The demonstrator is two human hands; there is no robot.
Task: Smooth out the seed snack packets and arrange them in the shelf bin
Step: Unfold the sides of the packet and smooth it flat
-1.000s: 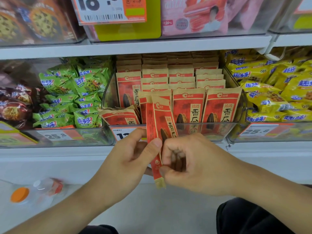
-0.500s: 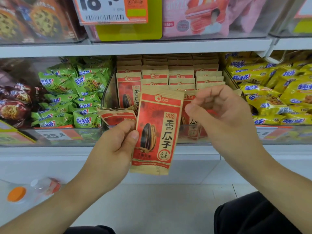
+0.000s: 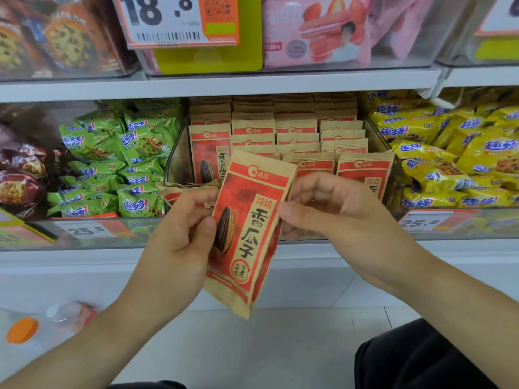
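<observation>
Before the middle shelf bin [image 3: 179,153], a sunflower seed packet [image 3: 247,228] is held tilted, printed face toward the camera, clear of the bin and just in front of its front wall. Left hand [image 3: 179,242] pinches the packet's left edge, thumb on the face. Right hand [image 3: 334,211] has its fingers curled at the right edge and appears to grasp it; contact behind the packet is hidden. Judgement: flattening is best done by drawing the two edges apart and running a thumb down the face before insertion. Upright packets [image 3: 362,175] fill the bin's right and rear rows; a slumped packet [image 3: 191,189] lies at front left, where open room appears to remain. Entry should clear the bin's front rim and the overhead shelf edge [image 3: 252,85]. Green snack bags [image 3: 126,164] and yellow snack bags [image 3: 449,164] occupy neighbouring bins.
</observation>
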